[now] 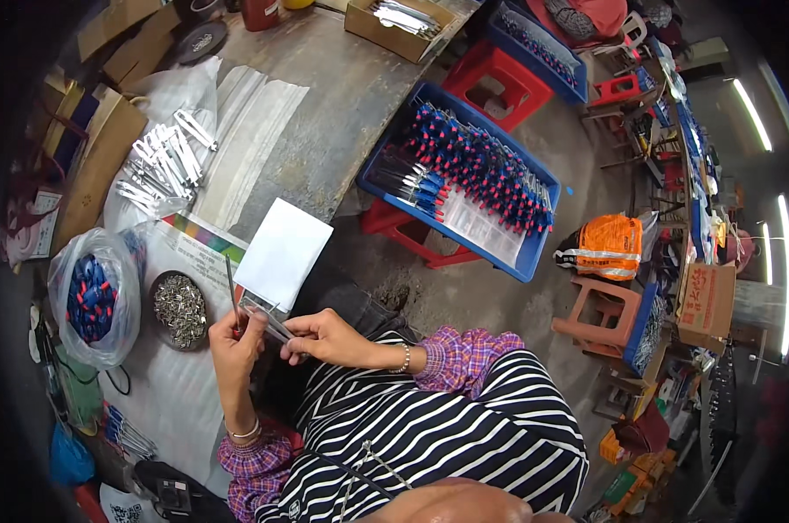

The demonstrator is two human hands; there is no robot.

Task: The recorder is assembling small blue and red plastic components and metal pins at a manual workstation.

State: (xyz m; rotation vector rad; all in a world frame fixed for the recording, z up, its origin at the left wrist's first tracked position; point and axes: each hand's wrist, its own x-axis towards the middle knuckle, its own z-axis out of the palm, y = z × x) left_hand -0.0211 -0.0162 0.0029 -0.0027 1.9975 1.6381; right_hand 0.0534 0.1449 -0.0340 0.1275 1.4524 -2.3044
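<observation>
My left hand [235,342] pinches a thin grey metal rod [231,288] that stands upright above the fingers. My right hand [318,336] holds a small clear plastic packet [268,319] by its end, and the packet reaches across to the left hand's fingertips. Both hands meet just above my lap, at the edge of the work table [342,105]. A round dish of small metal parts [179,309] lies left of my left hand. A white sheet of paper [283,252] hangs over the table edge just behind the hands.
A clear bag of blue and red pieces [92,296] sits at far left. Packed clear packets [163,161] lie in a heap on the table. A blue tray of blue and red handled tools [464,179] rests on a red stool [416,244]. Stools, crates and cardboard boxes crowd the right.
</observation>
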